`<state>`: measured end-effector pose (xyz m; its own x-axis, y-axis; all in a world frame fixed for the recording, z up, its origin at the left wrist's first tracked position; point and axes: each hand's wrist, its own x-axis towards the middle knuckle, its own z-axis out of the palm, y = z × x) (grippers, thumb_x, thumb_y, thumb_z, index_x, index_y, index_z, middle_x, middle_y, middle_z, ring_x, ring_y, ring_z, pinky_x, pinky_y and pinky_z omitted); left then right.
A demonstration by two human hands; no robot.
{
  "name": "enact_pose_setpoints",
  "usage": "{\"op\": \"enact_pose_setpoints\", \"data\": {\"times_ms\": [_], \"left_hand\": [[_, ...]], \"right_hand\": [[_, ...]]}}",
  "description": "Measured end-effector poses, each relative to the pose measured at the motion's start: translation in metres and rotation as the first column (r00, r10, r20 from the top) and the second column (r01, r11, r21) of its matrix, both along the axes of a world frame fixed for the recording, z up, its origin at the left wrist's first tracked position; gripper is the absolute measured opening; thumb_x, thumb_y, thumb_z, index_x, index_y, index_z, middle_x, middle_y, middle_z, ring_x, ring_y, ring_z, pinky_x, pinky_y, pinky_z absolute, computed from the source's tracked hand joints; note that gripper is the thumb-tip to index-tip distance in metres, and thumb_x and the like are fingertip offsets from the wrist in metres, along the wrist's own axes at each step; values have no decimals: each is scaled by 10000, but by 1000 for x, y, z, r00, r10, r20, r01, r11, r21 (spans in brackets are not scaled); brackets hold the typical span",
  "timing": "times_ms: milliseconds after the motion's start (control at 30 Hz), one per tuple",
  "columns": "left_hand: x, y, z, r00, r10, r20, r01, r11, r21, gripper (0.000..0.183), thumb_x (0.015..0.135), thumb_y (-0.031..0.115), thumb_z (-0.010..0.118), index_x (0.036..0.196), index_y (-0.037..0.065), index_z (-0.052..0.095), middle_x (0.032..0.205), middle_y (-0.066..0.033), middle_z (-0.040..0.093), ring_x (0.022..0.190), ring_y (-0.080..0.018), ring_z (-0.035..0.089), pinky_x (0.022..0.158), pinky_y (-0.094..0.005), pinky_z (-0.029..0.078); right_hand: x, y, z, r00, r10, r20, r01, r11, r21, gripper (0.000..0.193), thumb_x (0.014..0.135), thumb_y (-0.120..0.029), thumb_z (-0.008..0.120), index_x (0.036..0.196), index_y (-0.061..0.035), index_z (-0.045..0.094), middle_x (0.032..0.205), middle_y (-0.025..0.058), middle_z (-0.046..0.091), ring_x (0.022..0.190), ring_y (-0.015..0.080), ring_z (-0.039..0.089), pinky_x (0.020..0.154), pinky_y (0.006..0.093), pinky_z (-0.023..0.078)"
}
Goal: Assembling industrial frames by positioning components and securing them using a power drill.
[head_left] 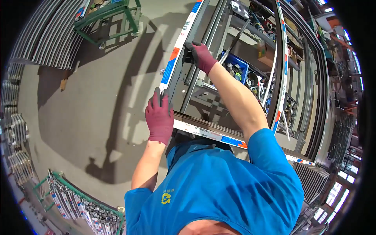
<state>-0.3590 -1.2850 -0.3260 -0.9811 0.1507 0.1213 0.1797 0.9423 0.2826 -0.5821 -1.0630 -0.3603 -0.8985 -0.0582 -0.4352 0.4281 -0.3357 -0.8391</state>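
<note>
The metal frame (pixel 211 135) lies in front of the person, its near rail (pixel 186 125) close against the body and its left rail (pixel 171 64) running away to the far edge of view.

At the frame's near left corner, the left hand (pixel 159 115) rests in a dark-palmed maroon glove, fingers extended and apart, its grip not closed around anything. Farther up the left rail, the right hand (pixel 200 56) reaches across to the inner side; its fingers meet the rail, but whether that grip is clamped cannot be told.

As for progress, the outline appears largely put together: left, near and middle rail (pixel 279 66) are laid out as a frame, with printed strips on their faces. The left rail seems to be the part being dealt with. Whether the corner is fastened is hidden by the left hand, and the far end is out of view, so what remains there cannot be judged.

Seen through the frame's opening are a blue bin (pixel 246 73) of small items and a cardboard box (pixel 266 56). Left of the frame, beyond bare floor (pixel 78 102), are a green cart (pixel 102 16) and ribbed metal lengths (pixel 47 35).
</note>
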Motion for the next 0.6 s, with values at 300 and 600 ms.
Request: {"op": "enact_pose_setpoints", "data": {"times_ms": [300,600], "left_hand": [[-14,-28,3,912,71,404,-242,888,391,735,798,227,880,1433,53,553,1348,-197,618,1211,-409,633,1005,-495,534],[-18,-38,-18,930,20,367,-263,733,627,612,768,105,874,1322,8,632,1179,-189,704,1092,-353,702,942,-443,560]], "right_hand": [[-15,19,-24,991,95,96,-89,994,-66,229,1003,-286,772,950,-74,702,794,30,660,723,192,693,719,405,646],[-3,-21,9,986,-165,11,163,980,111,235,1000,-248,775,972,-29,693,808,76,705,627,202,662,600,389,558]]}}
